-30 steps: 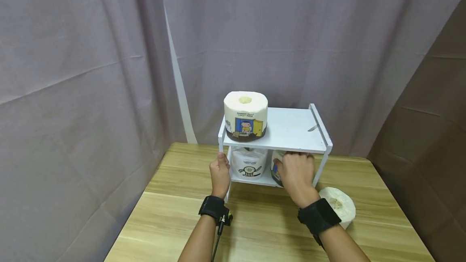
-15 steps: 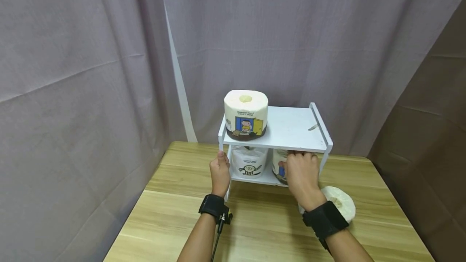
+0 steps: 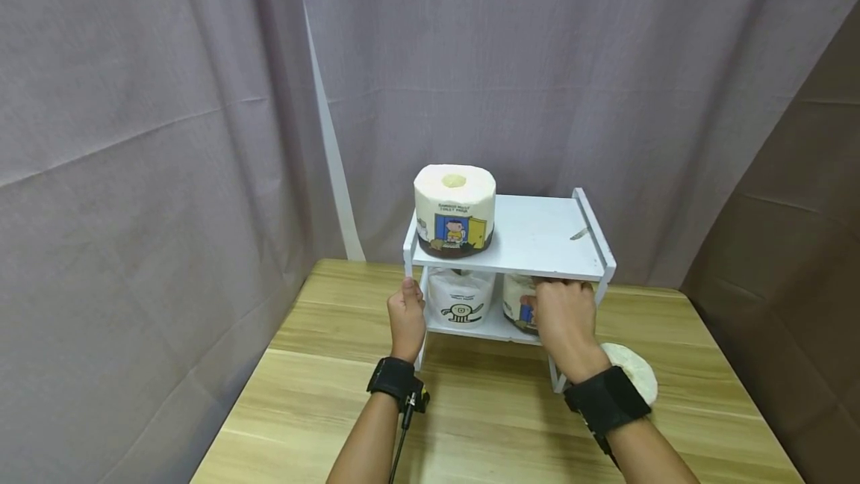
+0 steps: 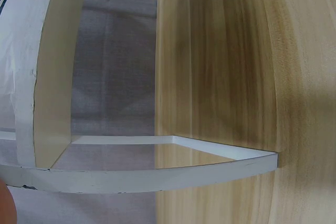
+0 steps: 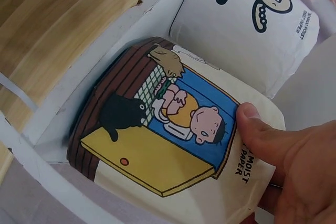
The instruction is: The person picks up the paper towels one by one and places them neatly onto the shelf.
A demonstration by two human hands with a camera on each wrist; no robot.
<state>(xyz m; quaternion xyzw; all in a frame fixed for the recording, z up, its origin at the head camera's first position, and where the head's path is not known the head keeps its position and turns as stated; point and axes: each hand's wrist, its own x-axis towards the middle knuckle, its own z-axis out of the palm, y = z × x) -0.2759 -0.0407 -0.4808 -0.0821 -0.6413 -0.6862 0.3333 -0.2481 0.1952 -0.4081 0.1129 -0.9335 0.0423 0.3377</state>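
Observation:
A white two-tier shelf rack point(image 3: 537, 234) stands on the table, its left front post gripped by my left hand point(image 3: 407, 323). My right hand point(image 3: 567, 323) reaches under the top board and holds a toilet roll point(image 5: 173, 114) with a printed cartoon wrapper. This roll rests on the lower board, thumb on its printed face in the right wrist view; the fingers behind it are mostly hidden. Left of it on the same board sits a white-wrapped toilet roll point(image 3: 462, 297). Another cartoon-printed toilet roll point(image 3: 455, 215) stands upright on the top board's left end.
A further toilet roll point(image 3: 634, 370) lies on the wooden table point(image 3: 484, 424), right of the rack and partly covered by my right wrist. Grey curtains point(image 3: 537, 81) hang behind and beside the table. A cable point(image 3: 400, 443) runs from my left wrist strap.
My right hand has moved right along the lower board with the cartoon-printed roll, widening the gap from the white-wrapped roll. My left hand has stayed on the post.

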